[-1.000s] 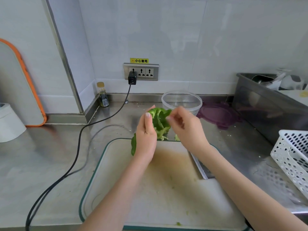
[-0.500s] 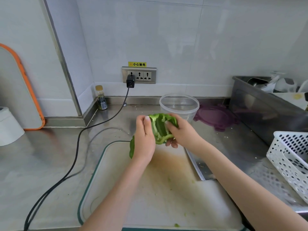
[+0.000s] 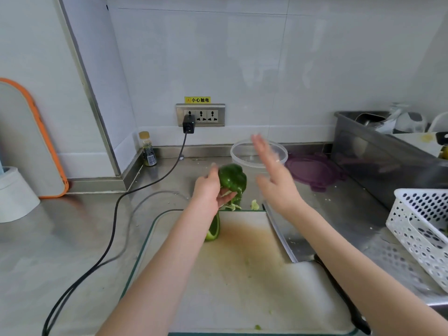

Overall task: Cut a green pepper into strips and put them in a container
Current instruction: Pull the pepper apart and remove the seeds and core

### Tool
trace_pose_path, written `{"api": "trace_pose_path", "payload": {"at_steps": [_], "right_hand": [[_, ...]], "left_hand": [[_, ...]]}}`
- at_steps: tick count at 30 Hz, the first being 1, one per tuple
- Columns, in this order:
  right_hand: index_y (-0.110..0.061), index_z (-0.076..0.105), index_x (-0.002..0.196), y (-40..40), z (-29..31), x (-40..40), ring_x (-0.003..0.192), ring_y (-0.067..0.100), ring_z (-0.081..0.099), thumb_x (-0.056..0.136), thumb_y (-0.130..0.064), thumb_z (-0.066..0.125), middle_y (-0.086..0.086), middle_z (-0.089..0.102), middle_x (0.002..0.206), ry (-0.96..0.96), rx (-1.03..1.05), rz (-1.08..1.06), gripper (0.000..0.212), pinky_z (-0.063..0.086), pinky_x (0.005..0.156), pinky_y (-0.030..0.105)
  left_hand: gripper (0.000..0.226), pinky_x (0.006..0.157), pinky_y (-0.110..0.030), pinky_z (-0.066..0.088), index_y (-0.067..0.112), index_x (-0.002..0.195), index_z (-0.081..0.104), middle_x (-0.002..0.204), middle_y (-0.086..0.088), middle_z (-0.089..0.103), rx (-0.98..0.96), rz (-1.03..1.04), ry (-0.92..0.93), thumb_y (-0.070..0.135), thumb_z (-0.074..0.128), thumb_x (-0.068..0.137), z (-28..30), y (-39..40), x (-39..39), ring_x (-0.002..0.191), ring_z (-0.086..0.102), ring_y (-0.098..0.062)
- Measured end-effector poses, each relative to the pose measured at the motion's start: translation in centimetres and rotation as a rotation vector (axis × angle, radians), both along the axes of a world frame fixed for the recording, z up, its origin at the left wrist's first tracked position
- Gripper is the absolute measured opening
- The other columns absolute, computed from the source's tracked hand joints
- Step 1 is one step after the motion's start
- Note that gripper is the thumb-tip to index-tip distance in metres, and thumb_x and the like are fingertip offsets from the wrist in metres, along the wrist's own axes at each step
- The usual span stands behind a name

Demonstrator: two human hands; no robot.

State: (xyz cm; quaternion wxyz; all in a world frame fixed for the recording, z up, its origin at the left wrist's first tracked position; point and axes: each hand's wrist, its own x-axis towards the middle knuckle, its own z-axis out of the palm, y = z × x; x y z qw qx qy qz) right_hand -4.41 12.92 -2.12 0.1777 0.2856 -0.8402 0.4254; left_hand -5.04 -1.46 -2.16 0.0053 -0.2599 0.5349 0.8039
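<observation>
1. Two hands: left hand (image 3: 210, 190) holds the green pepper half (image 3: 233, 181) above the cutting board (image 3: 244, 282); right hand (image 3: 272, 177) hovers flat, fingers spread, empty.
2. Step appears to be seed-knocking; next, slicing needs the cleaver (image 3: 288, 235).

A yellow warning sticker (image 3: 197, 100) above the wall socket (image 3: 200, 115) reads "小心触电"; the small bottle's label (image 3: 148, 156) is illegible.

1 green pepper piece (image 3: 233, 177), glossy, raised off the cutting board's far edge, pale core strands hanging below. A 2nd pepper piece (image 3: 213, 229) lies on the board. 1 clear round container (image 3: 244, 158) stands upright toward the worktop's rear edge.
</observation>
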Motion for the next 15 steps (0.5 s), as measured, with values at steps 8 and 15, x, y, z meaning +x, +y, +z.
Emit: {"api": "trace_pose_path", "payload": {"at_steps": [8,15], "right_hand": [[-0.024,0.007,0.152,-0.8,0.9,-0.6,0.143,0.003,-0.001,0.099,-0.043,0.026,-0.008,0.006,0.157,-0.040,0.015,-0.028,0.059,-0.009,0.117,0.027],[-0.020,0.033,0.146,-0.3,2.0,-1.6,0.132,0.022,0.042,0.097,-0.054,0.030,0.004,0.040,0.148,-0.599,-0.372,-0.174,0.060,0.030,0.111,0.039]], "left_hand": [[0.035,0.038,-0.018,0.048,0.014,0.112,0.054,0.082,-0.009,0.060,-0.052,-0.035,0.063,0.043,0.045,0.095,1.9,1.3,-0.8,0.054,0.058,-0.014],[0.030,0.038,-0.019,0.045,0.016,0.108,0.053,0.096,-0.014,0.057,0.018,-0.086,0.114,0.042,0.049,0.094,1.4,1.1,-1.2,0.065,0.057,-0.019]]}}
